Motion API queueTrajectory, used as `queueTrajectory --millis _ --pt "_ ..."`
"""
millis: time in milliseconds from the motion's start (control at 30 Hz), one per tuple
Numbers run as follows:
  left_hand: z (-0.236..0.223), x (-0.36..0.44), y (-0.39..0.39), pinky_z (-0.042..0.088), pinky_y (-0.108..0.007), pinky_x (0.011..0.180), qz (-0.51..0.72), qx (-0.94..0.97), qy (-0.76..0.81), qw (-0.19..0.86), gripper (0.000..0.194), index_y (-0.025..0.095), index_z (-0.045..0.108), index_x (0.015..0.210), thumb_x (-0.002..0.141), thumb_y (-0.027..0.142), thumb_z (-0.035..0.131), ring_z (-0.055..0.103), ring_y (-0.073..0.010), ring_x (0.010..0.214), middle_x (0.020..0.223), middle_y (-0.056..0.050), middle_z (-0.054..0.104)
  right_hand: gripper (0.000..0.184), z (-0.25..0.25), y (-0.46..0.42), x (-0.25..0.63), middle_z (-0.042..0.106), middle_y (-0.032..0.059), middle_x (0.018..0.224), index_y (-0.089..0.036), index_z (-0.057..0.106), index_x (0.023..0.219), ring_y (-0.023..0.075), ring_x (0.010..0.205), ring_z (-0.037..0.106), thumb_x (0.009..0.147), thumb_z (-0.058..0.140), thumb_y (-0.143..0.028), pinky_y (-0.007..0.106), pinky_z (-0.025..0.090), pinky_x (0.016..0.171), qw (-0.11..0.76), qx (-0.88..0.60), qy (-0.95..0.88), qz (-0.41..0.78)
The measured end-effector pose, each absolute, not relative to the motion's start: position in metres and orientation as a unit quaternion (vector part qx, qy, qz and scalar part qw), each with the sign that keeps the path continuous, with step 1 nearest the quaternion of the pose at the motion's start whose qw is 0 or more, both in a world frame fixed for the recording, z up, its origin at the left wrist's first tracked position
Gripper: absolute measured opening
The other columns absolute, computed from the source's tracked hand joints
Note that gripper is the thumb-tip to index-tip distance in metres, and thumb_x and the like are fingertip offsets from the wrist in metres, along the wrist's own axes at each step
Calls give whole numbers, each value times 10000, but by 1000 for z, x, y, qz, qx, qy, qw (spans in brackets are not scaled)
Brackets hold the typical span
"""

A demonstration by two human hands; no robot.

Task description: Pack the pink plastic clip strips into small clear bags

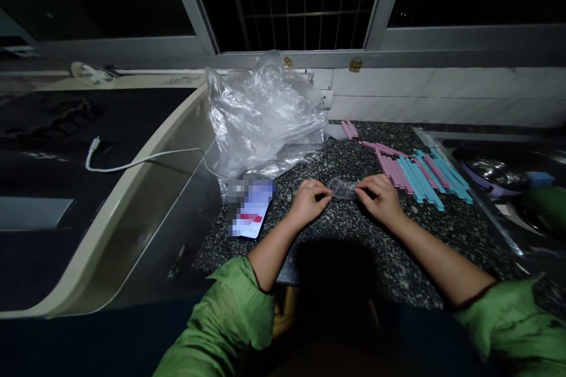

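Observation:
Between my two hands a small clear plastic bag [342, 189] is stretched just over the speckled dark countertop [354, 224]. My left hand [308, 201] pinches its left end between thumb and fingers. At the other end, my right hand [381, 199] pinches the plastic the same way. Whether anything lies inside the bag I cannot tell. Just beyond my right hand lie several flat pink strips [392, 171] and light blue strips [420, 179], side by side in loose rows. A lit phone [254, 212] rests on the counter to the left of my left hand.
A large crumpled clear plastic bag [265, 118] stands at the back. On the left is a bulky appliance [145, 188] with a white cable [145, 160] across it. A sink [464, 147] holding a metal bowl [495, 172] is on the right. More pink strips [349, 129] lie near the wall.

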State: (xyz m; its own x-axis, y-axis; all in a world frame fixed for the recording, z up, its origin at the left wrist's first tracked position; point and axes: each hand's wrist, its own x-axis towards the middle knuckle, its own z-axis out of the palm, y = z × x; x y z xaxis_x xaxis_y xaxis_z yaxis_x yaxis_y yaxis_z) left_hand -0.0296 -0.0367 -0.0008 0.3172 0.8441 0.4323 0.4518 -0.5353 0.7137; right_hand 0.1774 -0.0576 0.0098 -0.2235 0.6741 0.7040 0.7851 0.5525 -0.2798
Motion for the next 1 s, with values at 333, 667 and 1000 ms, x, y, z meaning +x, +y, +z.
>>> queueTrajectory --millis 333,667,1000 --pt "2 -27 -37 412 -304 756 489 725 398 276 35 207 706 710 676 212 700 520 -148 773 747 -15 572 62 19 -69 167 626 43 744 -208 613 760 193 751 501 784 556 -213 335 377 660 331 -435 -815 -190" --pt "-1 -29 -30 418 -288 737 507 655 430 360 61 193 692 616 669 167 680 529 -136 725 687 -5 559 57 18 -65 169 568 21 698 -220 569 756 171 706 524 766 560 -164 331 413 648 477 -402 -779 -65" --pt "-2 -32 -27 422 -290 732 518 623 455 369 74 191 685 606 676 172 668 533 -138 716 678 -3 559 66 22 -69 172 544 21 709 -219 542 721 171 712 519 779 535 -189 334 415 649 519 -435 -736 -11"
